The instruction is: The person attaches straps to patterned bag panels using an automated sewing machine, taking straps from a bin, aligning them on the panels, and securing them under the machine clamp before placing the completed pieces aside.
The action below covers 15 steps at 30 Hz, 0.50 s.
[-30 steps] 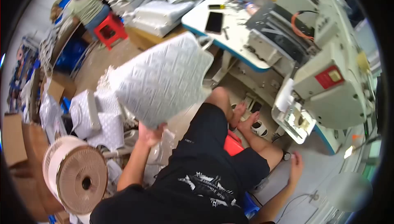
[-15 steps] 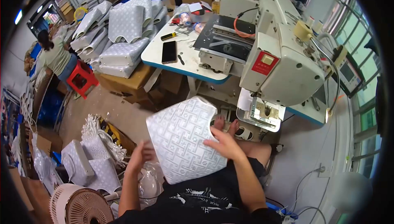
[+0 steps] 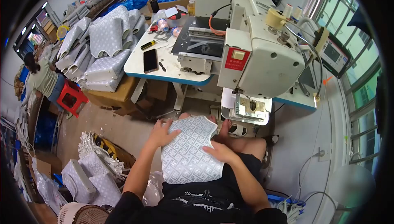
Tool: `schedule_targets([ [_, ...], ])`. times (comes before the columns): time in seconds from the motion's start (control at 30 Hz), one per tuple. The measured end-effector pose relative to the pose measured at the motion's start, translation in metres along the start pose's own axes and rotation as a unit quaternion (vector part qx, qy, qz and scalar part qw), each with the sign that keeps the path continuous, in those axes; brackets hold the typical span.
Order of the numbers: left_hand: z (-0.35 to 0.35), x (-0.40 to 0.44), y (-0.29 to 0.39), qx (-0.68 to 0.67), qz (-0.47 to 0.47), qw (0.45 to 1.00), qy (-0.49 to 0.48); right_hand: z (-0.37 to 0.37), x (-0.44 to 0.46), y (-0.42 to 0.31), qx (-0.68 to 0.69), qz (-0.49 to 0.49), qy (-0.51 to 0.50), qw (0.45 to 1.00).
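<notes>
A silver-white bag piece (image 3: 191, 154) with a raised geometric pattern lies across my lap, its curved cut-out edge toward the right. My left hand (image 3: 163, 134) grips its upper left edge, thumb over the front face. At the right edge, my right hand (image 3: 222, 152) holds it with the thumb on the front; the fingers behind are partly hidden. Just beyond my right hand stands a large industrial sewing machine (image 3: 266, 66), its lit plate (image 3: 251, 108) above my feet.
A white worktable (image 3: 133, 66) carries a phone (image 3: 150, 61), a screwdriver (image 3: 148, 45) and thread spools (image 3: 163, 25). Similar bag pieces (image 3: 106, 37) are piled at left, more (image 3: 78, 179) by a fan (image 3: 84, 214). A person (image 3: 41, 76) is near a red stool (image 3: 72, 97).
My left hand has come up from beside the bag piece onto its upper left edge. The piece now lies lower and flatter on my lap. The view has shifted right.
</notes>
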<state>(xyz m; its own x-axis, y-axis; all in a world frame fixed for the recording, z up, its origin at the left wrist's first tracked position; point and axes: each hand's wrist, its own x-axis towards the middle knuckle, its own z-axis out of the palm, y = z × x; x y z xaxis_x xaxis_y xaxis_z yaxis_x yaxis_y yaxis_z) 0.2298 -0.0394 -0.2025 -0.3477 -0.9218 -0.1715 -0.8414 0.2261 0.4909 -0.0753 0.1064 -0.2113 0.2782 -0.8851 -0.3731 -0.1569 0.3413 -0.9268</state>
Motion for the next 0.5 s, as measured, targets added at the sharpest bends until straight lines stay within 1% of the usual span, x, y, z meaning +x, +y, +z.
schedule_targets([
  [0.07,0.002,0.02,0.014,0.196,0.041,0.98,-0.011,0.008,-0.002,0.001,-0.141,0.053,0.058,0.987],
  [0.1,-0.006,0.029,0.025,0.198,0.044,0.979,-0.005,0.009,-0.002,-0.002,-0.21,0.079,0.088,0.97],
  [0.13,-0.014,0.037,0.034,0.208,0.091,0.974,-0.015,0.006,-0.008,-0.005,-0.211,0.077,0.089,0.97],
  [0.2,-0.026,0.045,0.055,0.226,0.181,0.956,-0.042,-0.003,-0.039,-0.016,-0.21,-0.048,0.198,0.956],
  [0.23,-0.026,0.049,0.063,0.225,0.179,0.957,-0.041,-0.011,-0.059,-0.024,-0.211,-0.049,0.197,0.956],
  [0.3,-0.024,0.058,0.08,0.263,0.148,0.946,-0.116,-0.025,-0.09,-0.036,-0.167,-0.042,0.236,0.956],
  [0.33,-0.022,0.061,0.088,0.28,0.13,0.939,-0.153,-0.023,-0.088,-0.027,-0.17,-0.045,0.232,0.957],
  [0.37,-0.019,0.063,0.092,0.28,0.127,0.939,-0.152,-0.017,-0.084,-0.008,-0.192,-0.071,0.235,0.95],
  [0.43,-0.012,0.072,0.099,0.286,0.077,0.934,-0.2,-0.006,-0.073,0.026,-0.234,-0.124,0.245,0.933],
  [0.47,-0.013,0.079,0.101,0.29,0.055,0.93,-0.219,-0.004,-0.066,0.037,-0.235,-0.13,0.247,0.931],
  [0.5,-0.017,0.084,0.1,0.292,0.055,0.93,-0.214,-0.001,-0.058,0.045,-0.235,-0.125,0.274,0.924],
])
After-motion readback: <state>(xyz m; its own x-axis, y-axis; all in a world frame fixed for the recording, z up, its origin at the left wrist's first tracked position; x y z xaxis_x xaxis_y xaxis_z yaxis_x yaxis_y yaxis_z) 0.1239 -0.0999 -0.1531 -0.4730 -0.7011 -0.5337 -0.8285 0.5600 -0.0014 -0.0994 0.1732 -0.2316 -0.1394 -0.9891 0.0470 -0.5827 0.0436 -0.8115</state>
